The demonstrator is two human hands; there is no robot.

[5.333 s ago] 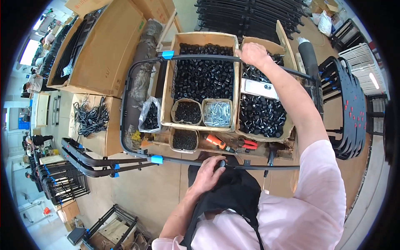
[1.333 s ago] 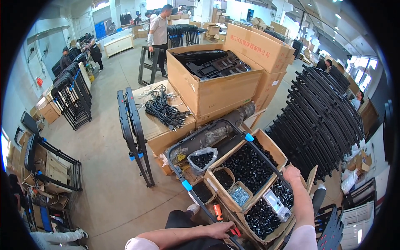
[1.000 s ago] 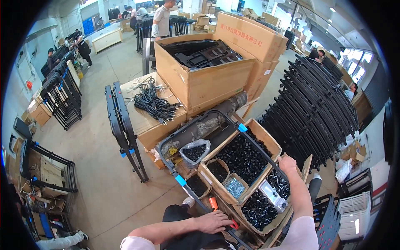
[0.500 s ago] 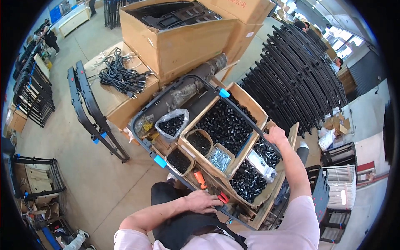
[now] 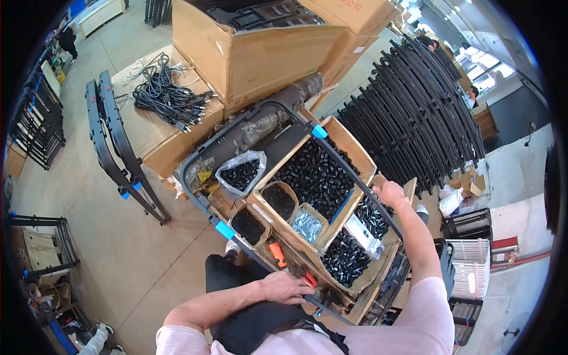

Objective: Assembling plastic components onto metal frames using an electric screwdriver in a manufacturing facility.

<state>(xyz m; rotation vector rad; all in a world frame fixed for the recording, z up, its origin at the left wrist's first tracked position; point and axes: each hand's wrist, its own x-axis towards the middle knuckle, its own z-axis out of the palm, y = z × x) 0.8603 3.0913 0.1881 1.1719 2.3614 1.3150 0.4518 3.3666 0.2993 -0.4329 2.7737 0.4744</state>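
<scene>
A black rectangular tube frame point(image 5: 190, 191) with rounded corners and blue wraps lies slanted over the parts boxes in front of me. My right hand point(image 5: 390, 194) is closed around its right-hand rail. At the near rail, my left hand point(image 5: 287, 288) grips the frame with its fingers curled over, partly hidden. Red-handled pliers point(image 5: 306, 276) lie just beyond the left fingers, and an orange-handled tool point(image 5: 277, 254) is a little farther off. Under the frame, a wooden box point(image 5: 370, 158) holds many small black plastic parts. Silver screws point(image 5: 307, 225) fill a small carton within it.
A clear bag of black parts point(image 5: 241, 173) and a tub of dark screws point(image 5: 249, 226) sit left of the box. Beyond stand a large carton point(image 5: 278, 62) and a bundle of black cables point(image 5: 168, 94). Stacked black frames point(image 5: 414, 112) rise at the right; two curved frames point(image 5: 124, 145) lean left.
The view has shifted slightly, so the surroundings sit a little differently. Both hands stay on the frame, which keeps nearly the same place over the boxes.
</scene>
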